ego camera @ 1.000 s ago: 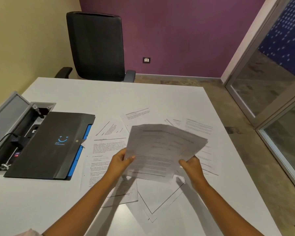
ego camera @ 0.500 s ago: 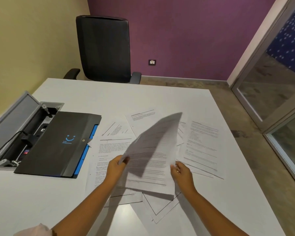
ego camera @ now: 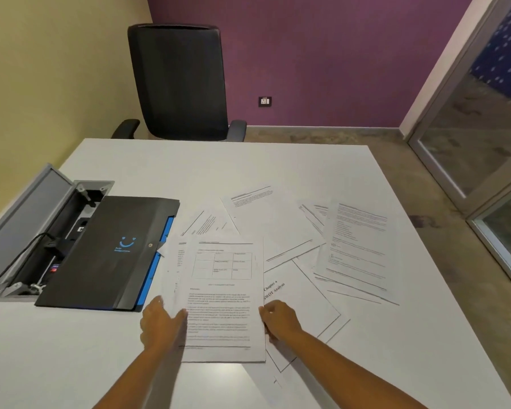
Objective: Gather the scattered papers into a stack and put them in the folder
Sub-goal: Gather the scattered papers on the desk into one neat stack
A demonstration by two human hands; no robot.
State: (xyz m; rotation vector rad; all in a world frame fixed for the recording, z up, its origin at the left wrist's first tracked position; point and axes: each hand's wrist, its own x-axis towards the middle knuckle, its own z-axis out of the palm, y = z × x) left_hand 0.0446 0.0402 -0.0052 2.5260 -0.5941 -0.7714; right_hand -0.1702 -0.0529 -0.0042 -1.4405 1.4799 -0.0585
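A stack of printed papers [ego camera: 223, 302] lies flat on the white table [ego camera: 278, 166], its top sheet showing a small table and text. My left hand [ego camera: 160, 323] holds the stack's left edge, thumb on top. My right hand [ego camera: 278, 320] grips its right edge, fingers curled. The black folder [ego camera: 109, 252], with a blue smiley logo and a blue inner edge, lies closed just left of the stack. Loose sheets are spread to the right: a "Chapter 4" page [ego camera: 304, 302], an overlapping group [ego camera: 360, 246], and others farther back [ego camera: 248, 196], [ego camera: 210, 222].
An open cable box [ego camera: 27, 231] with a raised grey lid and plugs is set into the table left of the folder. A black office chair [ego camera: 177, 81] stands at the far edge. Glass doors [ego camera: 484, 143] are on the right, beyond the table's right edge.
The sheets I held up in the air have swung down and to the left. They now lie flat on the table beside the folder, with both hands on their side edges.
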